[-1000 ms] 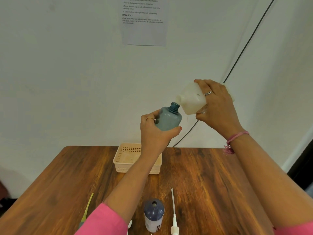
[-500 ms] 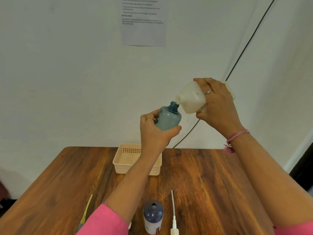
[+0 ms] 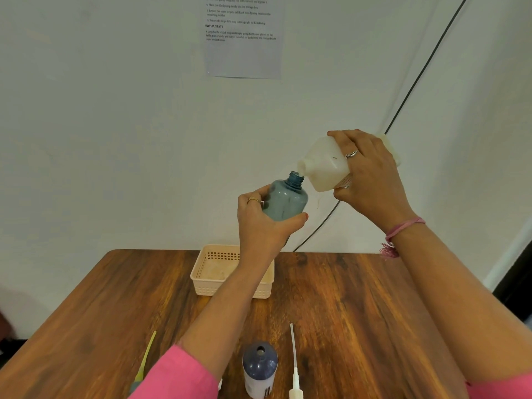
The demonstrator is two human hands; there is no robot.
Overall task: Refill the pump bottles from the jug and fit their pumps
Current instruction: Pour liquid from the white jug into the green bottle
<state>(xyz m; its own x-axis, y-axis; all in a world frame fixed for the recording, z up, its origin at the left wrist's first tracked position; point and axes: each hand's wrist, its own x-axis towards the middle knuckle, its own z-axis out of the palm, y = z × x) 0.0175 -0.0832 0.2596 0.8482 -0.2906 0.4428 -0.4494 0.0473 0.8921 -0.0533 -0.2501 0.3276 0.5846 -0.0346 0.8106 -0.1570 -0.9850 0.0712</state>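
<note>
Head view: jug tipped to bottle, both held up above the table.

Left hand [image 3: 260, 226] wrapped tight around blue bottle [image 3: 285, 198], neck open and tilted toward the right. Right hand [image 3: 371, 180] clamped over white jug [image 3: 322, 165], tipped so its spout sits just beside the bottle's mouth. Below, on table [image 3: 359, 312]: basket [image 3: 210, 283] at the back; dark bottle [image 3: 260, 367] upright near the front edge, white pump [image 3: 295, 370] lying just to its right, yellow pump [image 3: 145, 358] well to its left.
</note>
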